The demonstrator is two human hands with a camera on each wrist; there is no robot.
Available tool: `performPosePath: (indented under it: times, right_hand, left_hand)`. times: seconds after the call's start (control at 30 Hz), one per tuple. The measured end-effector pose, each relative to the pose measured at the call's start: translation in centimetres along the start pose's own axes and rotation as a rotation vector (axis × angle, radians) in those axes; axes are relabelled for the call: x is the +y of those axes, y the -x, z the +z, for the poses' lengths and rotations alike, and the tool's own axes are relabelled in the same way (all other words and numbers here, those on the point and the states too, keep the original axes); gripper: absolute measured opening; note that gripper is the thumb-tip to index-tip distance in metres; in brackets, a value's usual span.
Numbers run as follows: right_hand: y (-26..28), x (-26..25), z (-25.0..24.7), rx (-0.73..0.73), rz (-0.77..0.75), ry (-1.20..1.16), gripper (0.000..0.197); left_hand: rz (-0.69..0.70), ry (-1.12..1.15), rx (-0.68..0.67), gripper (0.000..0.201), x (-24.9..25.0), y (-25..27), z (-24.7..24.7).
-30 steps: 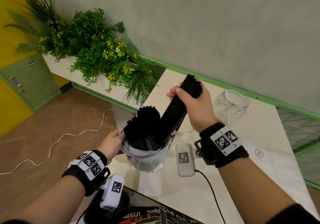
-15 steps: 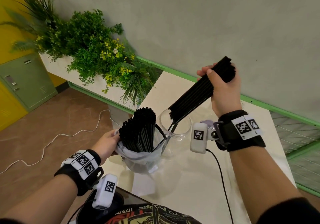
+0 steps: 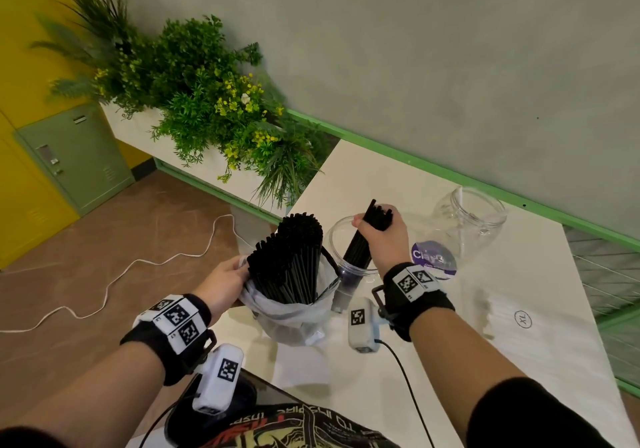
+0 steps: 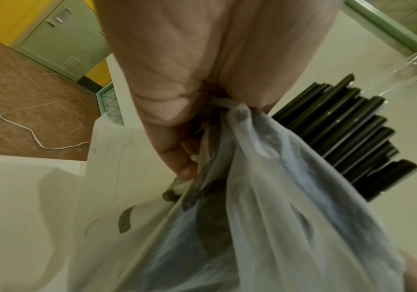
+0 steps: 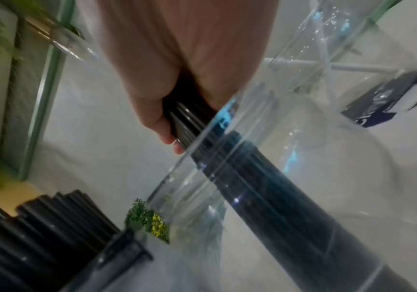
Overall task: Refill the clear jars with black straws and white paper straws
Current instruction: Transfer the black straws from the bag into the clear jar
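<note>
My right hand (image 3: 381, 236) grips a bundle of black straws (image 3: 360, 247) whose lower ends stand inside the near clear jar (image 3: 334, 240). In the right wrist view the bundle of black straws (image 5: 252, 177) passes down through the jar's rim (image 5: 197, 150) below my right hand (image 5: 177, 98). My left hand (image 3: 225, 281) pinches the edge of a thin plastic bag (image 3: 287, 316) packed with many more black straws (image 3: 291, 260). The left wrist view shows my left hand (image 4: 185, 118) bunching the plastic bag (image 4: 277, 197) beside the straw ends (image 4: 347, 126). A second clear jar (image 3: 467, 219) stands empty at the back right.
A purple-and-white round lid (image 3: 433, 257) lies between the jars. A flat white pack marked XL (image 3: 526, 319) lies on the white table (image 3: 346, 371) at right. Plants in a planter (image 3: 207, 108) fill the left; a white cable (image 3: 114, 274) runs over the floor.
My right hand lifted the bundle of black straws out of the bag, swung it up and right, then lowered it into the near jar. The left hand stayed on the bag.
</note>
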State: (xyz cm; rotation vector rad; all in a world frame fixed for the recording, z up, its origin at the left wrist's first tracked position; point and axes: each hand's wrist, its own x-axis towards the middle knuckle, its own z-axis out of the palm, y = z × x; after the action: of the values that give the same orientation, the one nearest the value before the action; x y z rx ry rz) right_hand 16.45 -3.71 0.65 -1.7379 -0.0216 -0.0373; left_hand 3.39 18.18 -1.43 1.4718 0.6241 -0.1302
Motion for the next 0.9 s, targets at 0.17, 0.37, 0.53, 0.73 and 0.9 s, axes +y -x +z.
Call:
performPosePath:
  times: [0.17, 0.37, 0.53, 0.73, 0.9]
  right_hand:
    - [0.0, 0.4, 0.4, -0.030, -0.164, 0.239, 0.066]
    - [-0.3, 0.7, 0.7, -0.189, -0.379, 0.614, 0.043]
    - [-1.2, 0.5, 0.6, -0.144, -0.463, 0.610, 0.024]
    - [-3.0, 1.1, -0.8, -0.037, -0.499, 0.799, 0.024]
    - [-3.3, 1.2, -1.3, -0.090, -0.497, 0.868, 0.035]
  left_hand:
    - [0.000, -0.013, -0.015, 0.030, 0.1, -0.1, -0.3]
    - [0.010, -0.034, -0.012, 0.028, 0.3, -0.2, -0.6]
    - [0.010, -0.045, -0.023, 0.029, 0.2, -0.2, -0.6]
    - [0.024, -0.075, -0.026, 0.022, 0.2, -0.4, -0.6]
    - [0.025, -0.064, -0.050, 0.019, 0.2, -0.5, -0.8]
